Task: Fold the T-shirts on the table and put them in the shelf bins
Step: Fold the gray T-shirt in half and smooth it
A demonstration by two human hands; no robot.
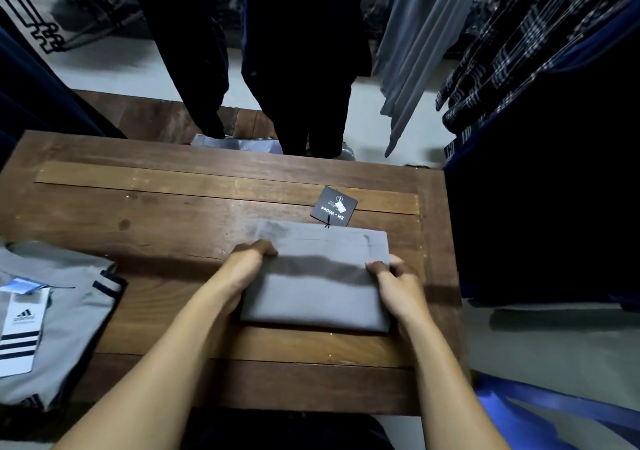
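A grey T-shirt point(318, 294), folded into a compact rectangle, lies on the wooden table point(173, 207) right of centre. Its black hang tag point(333, 206) rests on the wood just beyond the far edge. My left hand point(247, 266) grips the shirt's left edge, fingers curled over the fold. At the right edge my right hand point(394, 280) pinches the folded layer. A second grey T-shirt point(65, 307) with dark striped sleeves and a white brand tag lies at the table's left edge, partly off the frame.
Dark garments point(294, 51) hang just beyond the table's far edge. Grey clothes point(415, 51) and plaid shirts point(512, 44) hang at the right, with a dark mass point(547, 207) against the table's right side. A blue bag point(554, 411) lies on the floor at lower right.
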